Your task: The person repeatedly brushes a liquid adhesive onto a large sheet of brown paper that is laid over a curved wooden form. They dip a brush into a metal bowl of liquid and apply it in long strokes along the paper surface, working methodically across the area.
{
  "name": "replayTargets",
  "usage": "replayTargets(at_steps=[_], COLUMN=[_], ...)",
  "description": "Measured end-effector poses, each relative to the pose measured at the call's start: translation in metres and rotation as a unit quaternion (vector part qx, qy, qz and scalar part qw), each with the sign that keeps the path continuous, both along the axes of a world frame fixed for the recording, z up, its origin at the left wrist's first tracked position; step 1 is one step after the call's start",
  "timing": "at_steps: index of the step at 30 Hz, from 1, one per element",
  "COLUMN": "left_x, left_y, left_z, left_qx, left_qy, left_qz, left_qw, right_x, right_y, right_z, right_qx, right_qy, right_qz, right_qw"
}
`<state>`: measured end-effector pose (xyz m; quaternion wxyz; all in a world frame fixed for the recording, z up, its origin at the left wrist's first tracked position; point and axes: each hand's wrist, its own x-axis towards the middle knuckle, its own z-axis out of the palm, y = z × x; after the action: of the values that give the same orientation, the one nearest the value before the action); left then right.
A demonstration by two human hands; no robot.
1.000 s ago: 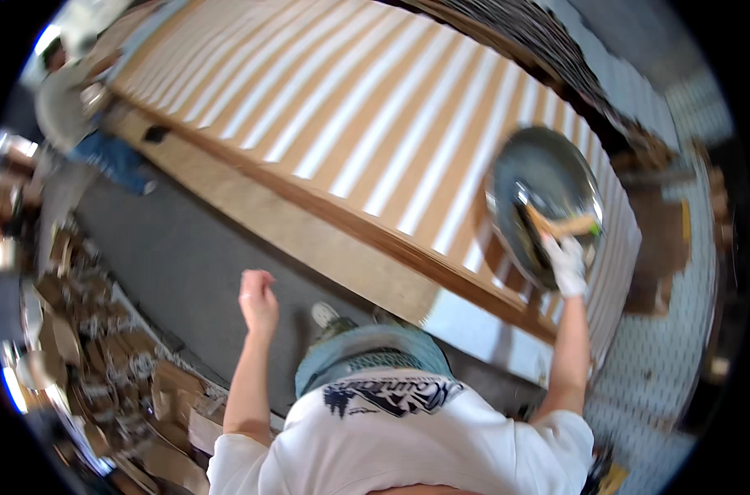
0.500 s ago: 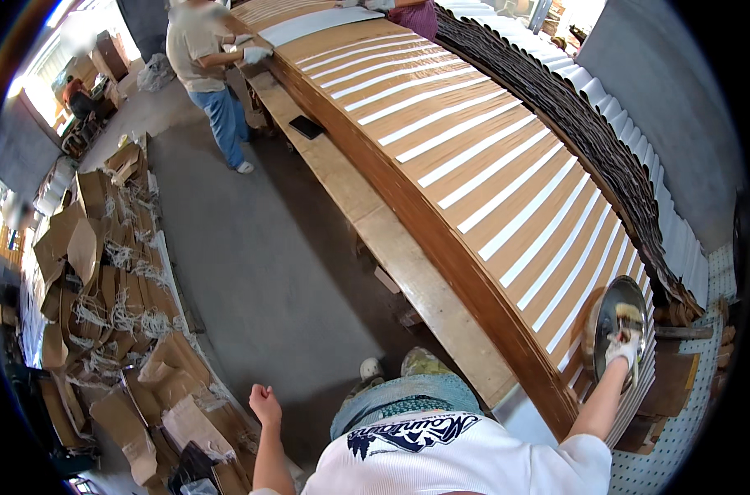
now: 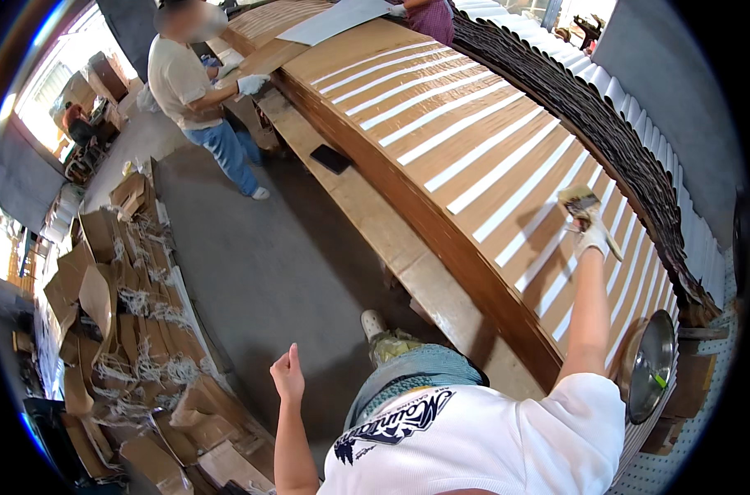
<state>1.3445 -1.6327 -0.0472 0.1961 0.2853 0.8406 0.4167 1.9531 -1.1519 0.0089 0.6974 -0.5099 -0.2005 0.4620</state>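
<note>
My right hand (image 3: 591, 238), in a white glove, grips the handle of a wide flat brush (image 3: 580, 198). The brush is over a long row of brown strips (image 3: 453, 140) with white bands between them; its shadow falls on the strips, and I cannot tell whether the bristles touch. A round metal basin (image 3: 638, 389) rests on the near right end of the strips, with something bright green in it. My left hand (image 3: 287, 376), bare, hangs beside my body over the floor, fingers curled, thumb up, holding nothing.
A narrow ledge (image 3: 408, 243) with a black phone (image 3: 330, 158) runs along the stack's left side. At the far end, a person (image 3: 185, 82) and another's gloved hand are beside a pale sheet (image 3: 334, 22). Flattened cardboard (image 3: 103, 305) and white string lie on the left.
My right hand has lifted the brush out of the basin and moved it forward over the strips. The pale sheet at the far end has shifted and tilted. The person there leans differently.
</note>
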Motion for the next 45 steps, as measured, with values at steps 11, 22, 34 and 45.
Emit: replayTargets(at_steps=[11, 22, 34, 45], left_x=[-0.117, -0.12, -0.139, -0.149], left_y=[0.202, 0.552, 0.654, 0.644], left_z=[0.002, 0.034, -0.011, -0.057], left_qx=[-0.002, 0.099, 0.098, 0.133], left_qy=[0.043, 0.3, 0.327, 0.42], left_qz=[-0.152, -0.647, -0.767, -0.721], left_qw=[0.987, 0.694, 0.543, 0.534], right_x=[-0.271, -0.366, -0.36, -0.202], right_y=[0.113, 0.198, 0.341, 0.576], right_z=[0.019, 0.024, -0.01, -0.042], right_qx=[-0.064, -0.116, -0.198, -0.184], right_qy=[-0.143, -0.634, -0.724, -0.743], right_qz=[0.115, 0.141, 0.063, -0.03], right_qw=[0.981, 0.751, 0.658, 0.642])
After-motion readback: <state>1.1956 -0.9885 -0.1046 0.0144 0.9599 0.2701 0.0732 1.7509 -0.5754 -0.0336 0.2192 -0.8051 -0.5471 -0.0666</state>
